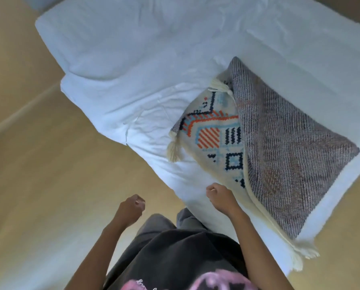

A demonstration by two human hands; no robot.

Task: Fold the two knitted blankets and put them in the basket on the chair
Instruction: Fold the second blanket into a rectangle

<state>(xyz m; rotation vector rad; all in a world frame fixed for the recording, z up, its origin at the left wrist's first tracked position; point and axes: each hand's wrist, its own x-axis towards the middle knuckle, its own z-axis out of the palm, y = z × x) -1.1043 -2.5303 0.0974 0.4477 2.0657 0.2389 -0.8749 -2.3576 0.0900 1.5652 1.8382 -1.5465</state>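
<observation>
Your left hand (133,207) and right hand (218,195) are clenched, empty. The knitted blanket (279,147) lies loosely folded at the near edge of the bed (133,59); a one-cornered tug could undo the fold or slide it off

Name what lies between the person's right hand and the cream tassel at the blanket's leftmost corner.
Only white bedding separates the right hand from the tassel, as the head view shows.

Soft daylight, motion blur, curved edges
</observation>
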